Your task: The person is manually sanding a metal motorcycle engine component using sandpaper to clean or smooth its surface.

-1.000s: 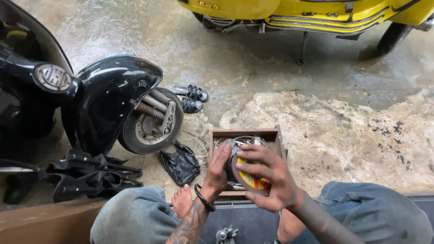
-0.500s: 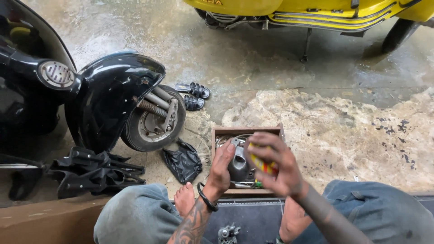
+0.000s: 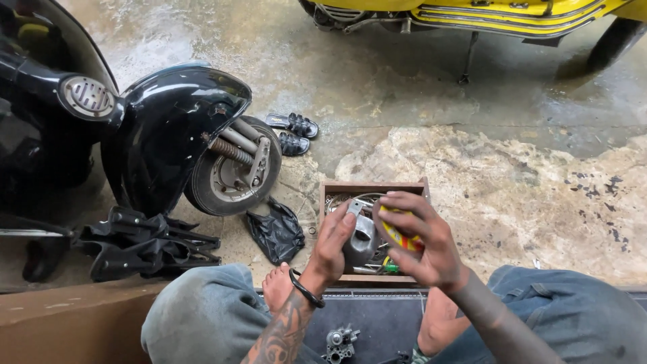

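Only the head view here, looking straight down at someone sitting on a step with their knees apart.

The left hand (image 3: 333, 246) is wrapped around a grey metal part (image 3: 362, 244), some kind of cast housing with a stubby neck. It sits between the two hands, right above the wooden box (image 3: 373, 188) of parts on the floor. The right hand (image 3: 421, 239) is curled around a round yellow tin (image 3: 399, 234) with red stripes, fingers closed over the top of it, and the tin is pressed right up beside the metal part.

What's changed: a second ago the tin showed its flat striped face up toward the camera, lower in the hand. Now it's tipped up on edge and brought in against the part, and the hands have closed up. My guess is whatever's in the tin is getting put onto the part, but I can't see the tin's mouth or whether it's open at all.

The part's long axis runs roughly from lower right up to upper left, neck end pointing up-left toward the black scooter (image 3: 155, 128). The tin's flat face points roughly left, at the part.

Also around: black plastic bag (image 3: 276, 232), a pair of sandals (image 3: 291, 133), and a yellow scooter (image 3: 485, 17) at the top.
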